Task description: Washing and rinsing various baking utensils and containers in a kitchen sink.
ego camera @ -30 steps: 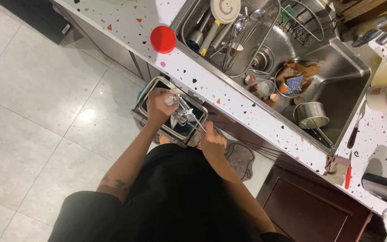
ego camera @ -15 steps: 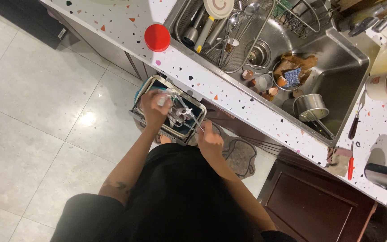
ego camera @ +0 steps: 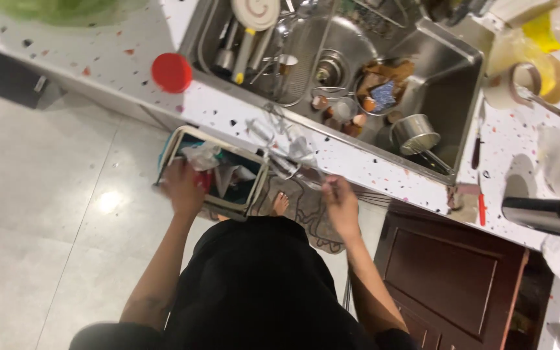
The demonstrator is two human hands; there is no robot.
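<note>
I stand at a speckled white counter [ego camera: 131, 65], looking down at a small square bin [ego camera: 176, 139] on the floor, filled with crumpled paper and wrappers [ego camera: 202, 157]. My left hand [ego camera: 183, 188] rests over the bin's near rim with the fingers curled down; something red shows under them, and whether they grip it is unclear. My right hand [ego camera: 339, 202] is raised beside the bin and pinches a blurred clear plastic wrapper [ego camera: 286, 148] that stretches up across the counter's front edge.
A steel sink [ego camera: 448, 84] holds utensils, bowls, eggshells and a small steel pot [ego camera: 415, 133]. A red lid [ego camera: 172, 72] lies on the counter. A patterned mat [ego camera: 306, 214] and my bare foot [ego camera: 281, 203] are below. A dark wooden cabinet door [ego camera: 455, 279] and a steel flask [ego camera: 546, 217] are at right.
My left hand has slid from the bin's far side down to its near rim. My right hand has moved right, pulling the clear wrapper up and away from the bin.
</note>
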